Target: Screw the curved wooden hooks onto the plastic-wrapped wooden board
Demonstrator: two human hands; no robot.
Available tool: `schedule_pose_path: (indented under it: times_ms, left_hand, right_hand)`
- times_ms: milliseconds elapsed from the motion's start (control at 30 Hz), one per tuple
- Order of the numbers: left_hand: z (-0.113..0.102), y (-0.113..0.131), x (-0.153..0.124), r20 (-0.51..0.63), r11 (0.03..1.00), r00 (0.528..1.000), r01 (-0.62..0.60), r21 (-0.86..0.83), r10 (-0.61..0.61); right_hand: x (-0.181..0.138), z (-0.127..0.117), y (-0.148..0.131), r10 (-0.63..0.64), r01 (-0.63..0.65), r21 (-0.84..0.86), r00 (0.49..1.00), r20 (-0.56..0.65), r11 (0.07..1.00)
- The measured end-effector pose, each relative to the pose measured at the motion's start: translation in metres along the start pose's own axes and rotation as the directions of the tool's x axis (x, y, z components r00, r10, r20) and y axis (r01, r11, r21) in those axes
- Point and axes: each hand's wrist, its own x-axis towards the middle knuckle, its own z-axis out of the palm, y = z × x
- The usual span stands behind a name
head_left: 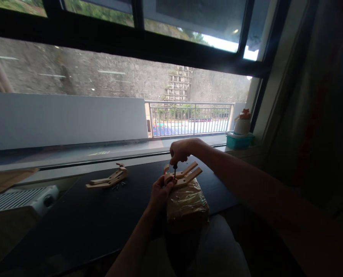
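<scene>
My right hand (pixel 181 151) is closed around the handle of a screwdriver (pixel 175 173), held upright with its shaft pointing down. The tip meets a pale wooden frame (pixel 190 176) made of angled bars with dark holes. My left hand (pixel 161 190) pinches the frame's near left end, close to the screwdriver tip; any screw there is too small to make out. Beneath the frame is a box wrapped in shiny brown tape (pixel 188 201). A second, similar wooden frame (pixel 109 179) lies to the left, with several small screws (pixel 119 186) beside it.
The dark table (pixel 102 219) runs along a window with a dark frame. On the sill at right, a white container with an orange top (pixel 242 124) stands on a teal box (pixel 238 141). A white slatted unit (pixel 24 200) is at left.
</scene>
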Motion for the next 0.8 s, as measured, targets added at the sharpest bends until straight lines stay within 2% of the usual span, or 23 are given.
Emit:
schedule_pose_path:
  times_ms: [167, 400, 667, 800]
  left_hand:
    - [0.0, 0.001, 0.0, -0.007, 1.0, 1.0, 0.021, 0.013, -0.021]
    - [0.0, -0.004, 0.002, -0.014, 1.0, 1.0, 0.018, -0.001, -0.018]
    - [-0.001, 0.001, 0.0, -0.011, 1.0, 1.0, 0.002, 0.026, -0.002]
    - [0.001, 0.003, -0.002, -0.023, 0.999, 1.0, 0.019, 0.037, -0.018]
  right_hand:
    - [0.003, 0.0, -0.005, -0.031, 0.031, -0.013, 0.999, 0.018, 0.999]
    - [0.005, 0.012, 0.003, -0.01, 0.008, -0.044, 0.999, -0.048, 0.999]
    - [0.0, -0.005, -0.007, -0.044, 0.044, -0.015, 0.998, 0.038, 0.999]
    - [0.002, -0.004, -0.009, -0.054, 0.054, -0.001, 0.998, 0.04, 0.999]
